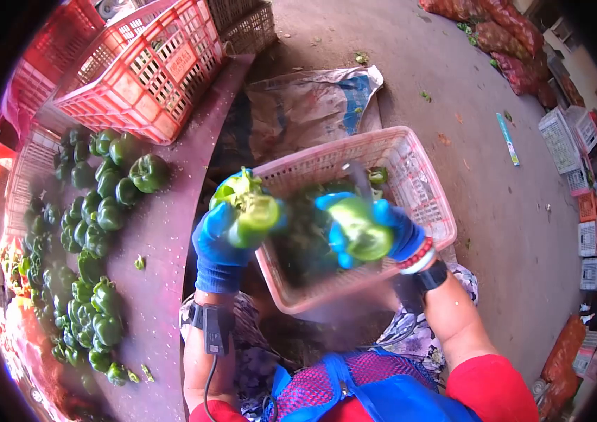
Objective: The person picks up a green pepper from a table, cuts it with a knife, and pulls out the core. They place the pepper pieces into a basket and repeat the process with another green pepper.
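My left hand, in a blue glove, grips a cut green bell pepper piece with its ragged pale core showing on top. My right hand, also gloved in blue, is closed around a green bell pepper half, its pale cut side partly facing me. A blurred knife sticks up beside the right fingers; its handle is hidden, apparently within that hand. Both hands are over a pink plastic crate holding dark green pieces, blurred inside.
Left, a purple-stained table bears many whole green peppers and a red crate. Behind my crate lies a worn sack on the floor. Red mesh sacks and stacked crates line the right side.
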Motion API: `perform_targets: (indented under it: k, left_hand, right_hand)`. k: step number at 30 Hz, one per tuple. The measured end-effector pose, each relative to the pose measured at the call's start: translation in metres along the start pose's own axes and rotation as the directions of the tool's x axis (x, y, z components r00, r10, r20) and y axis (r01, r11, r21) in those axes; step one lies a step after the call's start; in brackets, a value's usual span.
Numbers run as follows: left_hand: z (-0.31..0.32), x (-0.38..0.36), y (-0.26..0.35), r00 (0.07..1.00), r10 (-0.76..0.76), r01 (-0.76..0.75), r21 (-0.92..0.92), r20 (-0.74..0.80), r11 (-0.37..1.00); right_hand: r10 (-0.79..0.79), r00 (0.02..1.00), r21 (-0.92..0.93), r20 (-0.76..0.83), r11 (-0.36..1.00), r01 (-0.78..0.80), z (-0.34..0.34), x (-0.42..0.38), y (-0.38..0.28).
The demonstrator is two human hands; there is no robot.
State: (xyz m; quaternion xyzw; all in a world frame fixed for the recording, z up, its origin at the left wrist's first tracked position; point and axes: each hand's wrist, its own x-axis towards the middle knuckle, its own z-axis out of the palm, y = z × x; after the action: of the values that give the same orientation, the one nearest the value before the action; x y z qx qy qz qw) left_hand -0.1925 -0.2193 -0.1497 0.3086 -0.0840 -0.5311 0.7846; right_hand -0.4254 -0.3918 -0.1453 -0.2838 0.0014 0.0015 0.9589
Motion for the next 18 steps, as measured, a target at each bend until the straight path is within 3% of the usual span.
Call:
perform_targets:
  k: [1,3,4,5,6,7,8,9,10,11,12,14,16,18]
  left_hand:
    - [-0.008,0.004,0.003,0.992,0.029,-0.033,0.030,0.124,0.999]
    - [-0.010,0.014,-0.014,0.978,0.200,-0.203,0.455,0.055,0.867]
    - [-0.009,0.016,-0.016,0.988,0.151,-0.151,0.369,0.029,0.917]
    - [-0.008,0.019,-0.019,0.995,0.101,-0.098,0.277,0.002,0.956]
    - [0.000,0.020,-0.019,0.998,-0.069,0.070,-0.031,0.014,0.997]
    - [-0.001,0.023,-0.031,0.999,-0.025,0.026,0.028,-0.044,0.999]
    - [-0.003,0.022,-0.040,0.984,0.164,-0.177,0.440,0.067,0.880]
    - [0.003,0.020,-0.046,0.922,0.344,-0.352,0.747,0.175,0.564]
    - [0.009,0.016,-0.050,0.827,0.391,-0.474,0.875,0.404,0.099]
    - [0.017,0.019,-0.052,0.954,0.244,-0.292,0.737,0.175,0.610]
    - [0.025,0.022,-0.054,0.995,0.076,-0.047,0.354,-0.069,0.934]
    - [0.030,0.020,-0.045,0.986,0.161,-0.125,0.799,0.036,0.587]
    - [0.015,0.020,-0.041,0.991,0.070,-0.133,0.932,0.116,0.337]
    - [0.018,0.014,-0.034,0.991,-0.023,-0.131,0.991,0.131,0.017]
  right_hand:
    - [-0.029,0.987,-0.461,-0.157,0.886,-0.047,-0.001,0.003,-0.005]
    - [-0.172,0.930,-0.733,-0.326,0.667,-0.133,-0.011,0.007,0.006]
    - [-0.241,0.883,-0.812,-0.404,0.538,-0.225,-0.014,0.010,0.010]
    - [-0.240,0.872,-0.756,-0.427,0.624,-0.199,-0.014,0.012,0.020]
    - [-0.235,0.861,-0.692,-0.450,0.702,-0.170,-0.003,0.018,0.027]
    - [-0.257,0.857,-0.624,-0.447,0.776,-0.093,0.013,0.028,0.035]
    - [-0.162,0.880,-0.629,-0.446,0.756,-0.180,0.021,0.033,0.033]
    - [-0.249,0.853,-0.565,-0.458,0.822,-0.063,0.024,0.040,0.042]
    - [-0.290,0.830,-0.531,-0.477,0.847,-0.009,0.021,0.042,0.046]
    - [-0.330,0.805,-0.498,-0.494,0.866,0.050,0.017,0.044,0.050]
    - [-0.328,0.797,-0.501,-0.507,0.865,0.037,0.012,0.042,0.047]
    - [-0.478,0.769,-0.734,-0.424,0.679,0.017,0.002,0.038,0.039]
    - [-0.656,0.741,-0.985,-0.141,0.170,-0.037,0.002,0.032,0.029]
    - [-0.561,0.813,-0.987,-0.159,0.121,-0.109,0.013,0.023,0.024]
